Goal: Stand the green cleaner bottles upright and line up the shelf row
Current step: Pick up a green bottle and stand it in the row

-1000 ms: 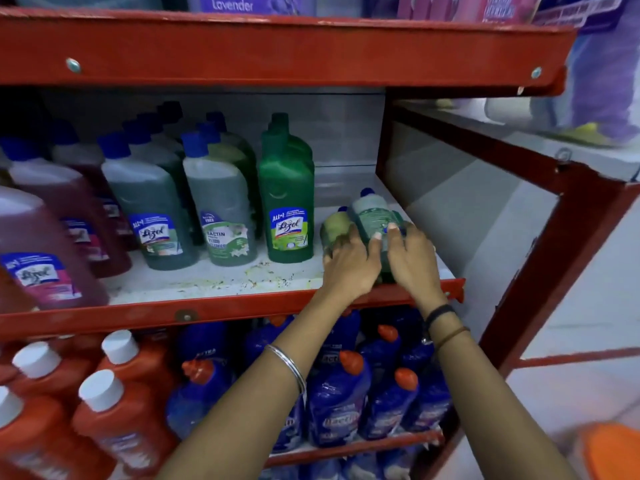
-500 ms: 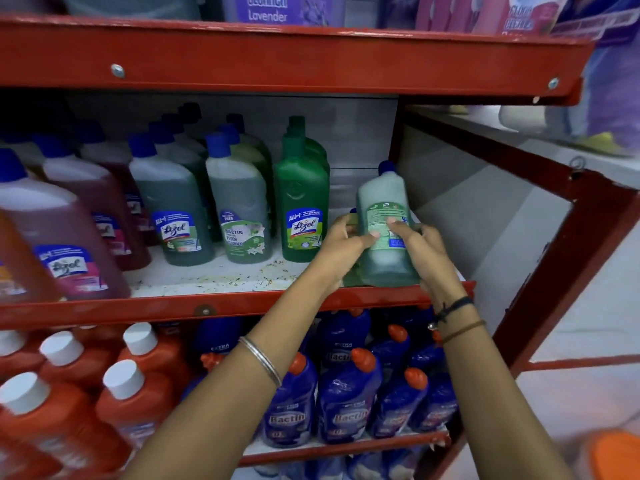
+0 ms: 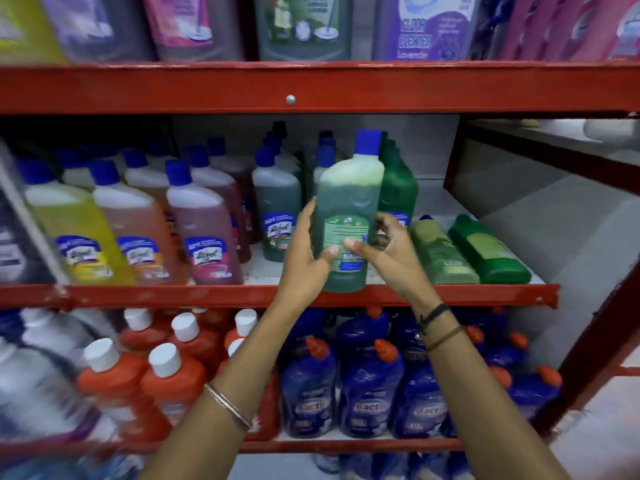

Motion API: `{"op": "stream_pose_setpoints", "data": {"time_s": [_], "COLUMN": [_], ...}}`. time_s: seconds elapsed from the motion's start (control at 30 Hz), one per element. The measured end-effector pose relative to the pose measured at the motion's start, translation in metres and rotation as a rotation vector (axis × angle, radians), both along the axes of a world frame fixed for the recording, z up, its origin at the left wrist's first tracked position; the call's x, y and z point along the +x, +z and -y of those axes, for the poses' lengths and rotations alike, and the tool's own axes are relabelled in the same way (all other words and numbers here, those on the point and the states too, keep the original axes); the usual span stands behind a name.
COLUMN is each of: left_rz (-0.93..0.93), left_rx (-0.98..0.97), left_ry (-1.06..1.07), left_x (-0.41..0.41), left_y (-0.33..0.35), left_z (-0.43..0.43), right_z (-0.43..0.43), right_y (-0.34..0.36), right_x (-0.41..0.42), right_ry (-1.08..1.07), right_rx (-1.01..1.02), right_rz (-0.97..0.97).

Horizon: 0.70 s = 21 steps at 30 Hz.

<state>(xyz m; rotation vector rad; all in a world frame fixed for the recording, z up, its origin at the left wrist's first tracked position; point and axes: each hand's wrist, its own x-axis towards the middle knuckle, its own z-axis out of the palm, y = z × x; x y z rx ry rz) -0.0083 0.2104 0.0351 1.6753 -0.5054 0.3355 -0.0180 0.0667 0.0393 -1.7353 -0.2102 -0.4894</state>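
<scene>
A green cleaner bottle point(image 3: 348, 209) with a blue cap stands upright at the front of the middle shelf point(image 3: 263, 295), its back label facing me. My left hand point(image 3: 306, 258) grips its left side and my right hand point(image 3: 388, 252) holds its right side, thumbs meeting on the label. To the right, two green bottles lie flat on the shelf: an olive-green one point(image 3: 440, 252) and a darker green one point(image 3: 488, 249). Behind the held bottle stands a dark green bottle point(image 3: 396, 188), with another green bottle point(image 3: 277, 206) upright to the left.
Yellow point(image 3: 74, 230), orange and pink bottles point(image 3: 204, 233) fill the shelf's left part. A red upright post point(image 3: 595, 344) bounds the right end. Above is a shelf of large cleaner bottles; below stand orange bottles point(image 3: 166, 386) and blue bottles point(image 3: 370, 393).
The green bottle has gone from lying under both hands to upright and has shifted left along the shelf. The view has moved closer and leftward, revealing two lying bottles.
</scene>
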Motion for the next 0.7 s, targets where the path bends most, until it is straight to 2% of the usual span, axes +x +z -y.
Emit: {"op": "stream_pose_setpoints", "data": {"time_s": [0.17, 0.43, 0.6, 0.7], "left_rz": [0.017, 0.0, 0.037, 0.047], "left_rx": [-0.043, -0.03, 0.152, 0.202], "left_ry": [0.11, 0.246, 0.329, 0.394], "left_x": [0.018, 0.044, 0.051, 0.049], "left_y": [-0.007, -0.052, -0.063, -0.064], "left_z": [-0.043, -0.069, -0.068, -0.068], "right_z": [-0.055, -0.092, -0.093, -0.102], "right_y": [-0.006, -0.038, -0.042, -0.039], "right_x": [0.033, 0.061, 0.062, 0.058], "right_ry": [0.022, 0.071, -0.091, -0.101], "right_rx": [-0.079, -0.002, 0.033, -0.054], "right_rz": [0.03, -0.079, -0.045, -0.057]}}
